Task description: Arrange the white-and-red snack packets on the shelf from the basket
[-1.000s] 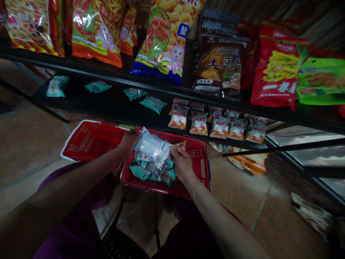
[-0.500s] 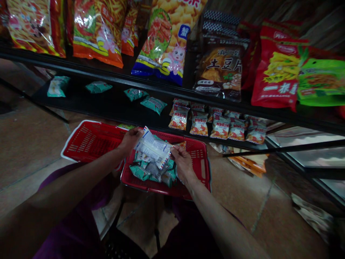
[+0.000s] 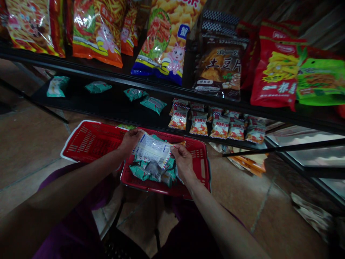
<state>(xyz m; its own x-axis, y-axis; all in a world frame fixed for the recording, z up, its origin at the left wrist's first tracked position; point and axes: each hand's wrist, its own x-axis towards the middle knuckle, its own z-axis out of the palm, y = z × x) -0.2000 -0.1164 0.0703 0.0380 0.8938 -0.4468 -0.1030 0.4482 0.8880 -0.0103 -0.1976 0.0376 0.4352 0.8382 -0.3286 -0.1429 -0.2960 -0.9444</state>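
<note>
Both my hands hold one white snack packet [image 3: 152, 150] with a red-and-blue striped edge, over a red plastic basket [image 3: 199, 169]. My left hand [image 3: 130, 140] grips the packet's left end with closed fingers. My right hand [image 3: 182, 161] pinches its right end. Under the packet, in the basket, lie several small green packets [image 3: 140, 171].
A second red basket [image 3: 88, 140] stands to the left. On the low black shelf [image 3: 113, 104] are scattered green packets [image 3: 153, 104] and a row of small white-and-orange packets [image 3: 219, 126]. Large snack bags [image 3: 167, 39] fill the shelf above. Tiled floor lies on both sides.
The white packet has turned flatter and dropped slightly towards the basket. Both hands have kept their grip and barely shifted.
</note>
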